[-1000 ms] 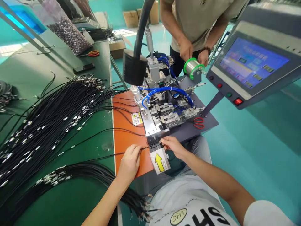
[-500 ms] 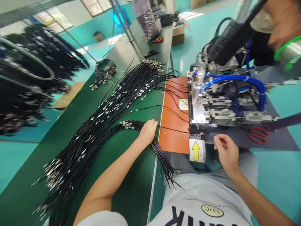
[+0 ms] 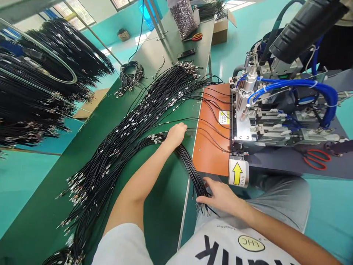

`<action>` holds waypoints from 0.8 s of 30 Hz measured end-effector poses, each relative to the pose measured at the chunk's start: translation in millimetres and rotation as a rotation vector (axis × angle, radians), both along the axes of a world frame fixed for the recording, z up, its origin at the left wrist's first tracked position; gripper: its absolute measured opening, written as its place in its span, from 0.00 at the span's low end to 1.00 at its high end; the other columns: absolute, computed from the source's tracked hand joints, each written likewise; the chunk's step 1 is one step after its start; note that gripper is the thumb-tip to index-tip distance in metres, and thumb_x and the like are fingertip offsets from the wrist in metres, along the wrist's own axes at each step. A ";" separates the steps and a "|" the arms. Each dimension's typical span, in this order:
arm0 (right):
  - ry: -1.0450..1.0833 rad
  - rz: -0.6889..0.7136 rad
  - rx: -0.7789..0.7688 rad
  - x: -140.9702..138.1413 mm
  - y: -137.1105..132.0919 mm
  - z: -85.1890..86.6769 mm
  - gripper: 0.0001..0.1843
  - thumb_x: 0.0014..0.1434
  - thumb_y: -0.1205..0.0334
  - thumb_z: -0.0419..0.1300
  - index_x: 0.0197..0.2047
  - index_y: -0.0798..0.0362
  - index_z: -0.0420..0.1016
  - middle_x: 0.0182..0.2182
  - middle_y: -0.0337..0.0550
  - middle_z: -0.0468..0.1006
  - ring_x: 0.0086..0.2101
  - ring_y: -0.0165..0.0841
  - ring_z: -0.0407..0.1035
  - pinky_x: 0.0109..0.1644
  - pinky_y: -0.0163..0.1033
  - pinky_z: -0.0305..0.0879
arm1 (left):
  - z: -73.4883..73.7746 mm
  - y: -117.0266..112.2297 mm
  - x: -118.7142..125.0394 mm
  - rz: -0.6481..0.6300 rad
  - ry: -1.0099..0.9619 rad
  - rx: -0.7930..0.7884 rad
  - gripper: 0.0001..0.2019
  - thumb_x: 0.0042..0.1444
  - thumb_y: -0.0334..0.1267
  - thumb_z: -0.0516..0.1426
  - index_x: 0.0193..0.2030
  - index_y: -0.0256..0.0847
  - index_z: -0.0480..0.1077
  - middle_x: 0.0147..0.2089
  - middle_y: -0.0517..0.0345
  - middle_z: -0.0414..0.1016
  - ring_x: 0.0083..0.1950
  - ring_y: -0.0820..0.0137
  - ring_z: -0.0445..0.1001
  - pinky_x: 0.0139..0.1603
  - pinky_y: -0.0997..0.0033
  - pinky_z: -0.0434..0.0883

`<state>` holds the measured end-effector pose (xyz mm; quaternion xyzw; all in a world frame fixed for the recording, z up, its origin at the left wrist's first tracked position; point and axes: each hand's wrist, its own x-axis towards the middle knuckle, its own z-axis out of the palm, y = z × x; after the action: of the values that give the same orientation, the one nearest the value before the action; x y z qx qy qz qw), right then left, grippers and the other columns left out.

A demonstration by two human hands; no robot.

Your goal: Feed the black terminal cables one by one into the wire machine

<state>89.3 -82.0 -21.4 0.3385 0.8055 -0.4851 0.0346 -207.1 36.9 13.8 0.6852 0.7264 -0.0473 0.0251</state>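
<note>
My left hand (image 3: pixel 176 135) is closed over a bundle of thin black cables (image 3: pixel 190 165) near the table edge. From its fingertips a single cable (image 3: pixel 208 133) runs across the orange plate (image 3: pixel 209 154) to the machine's clamp rail (image 3: pixel 237 152). The bundle's stripped ends hang over the edge above my lap. Beside those ends is my right hand (image 3: pixel 220 195), thumb and fingers apart, fingertips at the cables. The machine (image 3: pixel 248 129), with blue air hoses (image 3: pixel 298 86), stands on the right; several cables lead into its rail.
A large pile of black cables (image 3: pixel 138 117) with white tags covers the green table (image 3: pixel 162 191). More cables hang on a rack (image 3: pixel 57 66) at left. Red-handled scissors (image 3: pixel 317 159) lie right of the machine. A coiled cable bundle (image 3: pixel 131 75) and orange-handled scissors (image 3: pixel 196 36) sit farther back.
My right hand has moved left and down, from in front of the machine to the bundle's hanging ends. My left hand stays on the bundle. The view has shifted slightly.
</note>
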 end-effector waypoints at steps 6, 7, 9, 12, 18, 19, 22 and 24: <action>0.057 -0.010 -0.124 -15.9 -2.3 -8.8 0.36 0.50 0.29 0.61 0.48 0.52 0.74 0.29 0.42 0.77 0.30 0.40 0.70 0.33 0.39 0.56 | -6.1 24.3 19.5 -0.001 -0.077 0.025 0.11 0.66 0.33 0.49 0.47 0.37 0.72 0.49 0.45 0.73 0.52 0.61 0.72 0.52 0.64 0.67; 0.082 -0.010 -0.158 -18.7 -2.9 -9.8 0.32 0.50 0.31 0.63 0.43 0.52 0.75 0.28 0.40 0.76 0.29 0.38 0.68 0.33 0.38 0.55 | -4.7 23.1 16.5 0.006 -0.090 0.030 0.11 0.66 0.34 0.50 0.50 0.38 0.72 0.51 0.46 0.73 0.54 0.62 0.72 0.54 0.65 0.67; 0.152 -0.024 -0.260 -24.2 -4.7 -12.7 0.27 0.50 0.36 0.66 0.39 0.51 0.74 0.29 0.38 0.76 0.30 0.35 0.68 0.32 0.37 0.56 | 1.4 15.5 1.8 0.042 -0.103 0.044 0.14 0.66 0.35 0.52 0.57 0.40 0.68 0.56 0.47 0.70 0.58 0.63 0.70 0.57 0.66 0.66; 0.239 -0.075 -0.468 -32.1 -8.2 -19.1 0.20 0.52 0.46 0.67 0.40 0.52 0.74 0.31 0.37 0.78 0.31 0.34 0.69 0.34 0.36 0.60 | 14.2 -2.2 -36.0 0.168 -0.082 0.032 0.17 0.62 0.36 0.57 0.57 0.39 0.67 0.58 0.44 0.69 0.59 0.59 0.69 0.58 0.61 0.66; 0.289 -0.134 -0.714 -38.8 -12.5 -20.8 0.13 0.53 0.52 0.67 0.33 0.54 0.76 0.26 0.38 0.76 0.28 0.32 0.68 0.32 0.36 0.62 | 17.0 -12.5 -89.7 0.331 -0.052 -0.050 0.02 0.59 0.32 0.57 0.38 0.37 0.71 0.43 0.44 0.75 0.47 0.59 0.73 0.51 0.61 0.67; 0.292 -0.142 -0.725 -39.9 -13.1 -17.5 0.13 0.54 0.52 0.66 0.32 0.54 0.75 0.25 0.39 0.76 0.27 0.32 0.68 0.30 0.36 0.62 | 14.0 -9.4 -91.0 0.329 -0.053 -0.045 0.02 0.60 0.31 0.56 0.38 0.37 0.70 0.44 0.45 0.75 0.47 0.60 0.73 0.51 0.62 0.66; 0.372 -0.155 -0.797 -51.9 -17.4 -3.0 0.15 0.57 0.49 0.63 0.34 0.55 0.75 0.28 0.41 0.78 0.26 0.31 0.69 0.28 0.35 0.62 | 3.9 3.1 -87.4 0.309 -0.059 -0.007 0.03 0.62 0.33 0.54 0.40 0.38 0.69 0.47 0.44 0.75 0.48 0.60 0.72 0.52 0.62 0.65; 0.473 -0.151 -0.859 -68.4 -23.6 6.2 0.15 0.58 0.49 0.62 0.35 0.54 0.75 0.30 0.42 0.79 0.27 0.30 0.71 0.29 0.34 0.64 | -1.3 10.8 -83.1 0.293 -0.064 0.015 0.04 0.63 0.33 0.53 0.41 0.38 0.68 0.48 0.44 0.75 0.49 0.60 0.72 0.52 0.62 0.65</action>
<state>20.9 -105.5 -15.1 0.2319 0.4919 -0.8379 -0.0479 -290.1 47.7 12.6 0.5733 0.8177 -0.0157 0.0496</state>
